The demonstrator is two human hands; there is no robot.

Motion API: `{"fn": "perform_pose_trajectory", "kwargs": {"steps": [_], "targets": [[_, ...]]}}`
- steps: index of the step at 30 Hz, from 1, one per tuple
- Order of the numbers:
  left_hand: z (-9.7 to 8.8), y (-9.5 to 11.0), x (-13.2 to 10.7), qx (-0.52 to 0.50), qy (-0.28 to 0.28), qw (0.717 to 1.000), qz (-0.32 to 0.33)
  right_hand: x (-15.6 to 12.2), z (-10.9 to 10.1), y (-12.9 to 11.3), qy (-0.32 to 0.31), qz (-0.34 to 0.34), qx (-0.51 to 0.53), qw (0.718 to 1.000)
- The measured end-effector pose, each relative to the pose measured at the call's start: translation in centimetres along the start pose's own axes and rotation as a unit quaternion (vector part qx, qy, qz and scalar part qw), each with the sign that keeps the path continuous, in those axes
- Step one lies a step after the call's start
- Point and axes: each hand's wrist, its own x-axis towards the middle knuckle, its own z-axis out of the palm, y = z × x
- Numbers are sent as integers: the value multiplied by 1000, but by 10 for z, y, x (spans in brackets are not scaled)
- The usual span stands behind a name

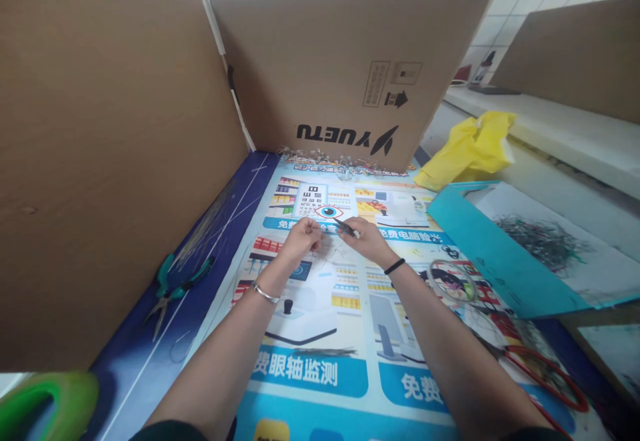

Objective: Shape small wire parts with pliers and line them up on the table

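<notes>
My left hand (304, 240) is closed in a pinch over the printed sheet (350, 324); what sits between its fingertips is too small to make out. Close to its right, my right hand (369, 240) is wrapped round a small dark pointed tool (344, 226), whose tip points left toward the left hand. The tool's exact kind cannot be told, since the fingers cover its rear part. Nearer to me, between the forearms, a thin bundle of straight wires (327, 352) lies on the sheet.
Cardboard panels (340, 61) stand left and behind. At left are teal-handled pliers (173, 288), loose wires (205, 231) and a green tape roll (75, 401). At right are a wire coil (453, 298), red-handled scissors (575, 391), a yellow bag (463, 151) and a blue tray (505, 278) holding a wire heap.
</notes>
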Motion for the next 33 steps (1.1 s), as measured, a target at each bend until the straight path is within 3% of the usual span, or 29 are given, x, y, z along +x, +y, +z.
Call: {"fn": "perform_pose_trajectory", "kwargs": {"steps": [5, 10, 17, 26, 33], "targets": [[-5, -9, 8, 117, 8, 991, 57, 1, -4, -7, -15, -56, -118, 991], [-10, -11, 11, 251, 42, 957, 141, -2, -6, -17, -53, -82, -205, 974], [-3, 2, -3, 366, 89, 903, 207, -3, 3, -18, -39, -38, -177, 983], [-6, -10, 8, 285, 50, 947, 139, -1, 8, -10, 58, 84, -39, 994], [-6, -11, 7, 205, 17, 972, 113, -2, 8, -12, 12, 66, -6, 998]]}}
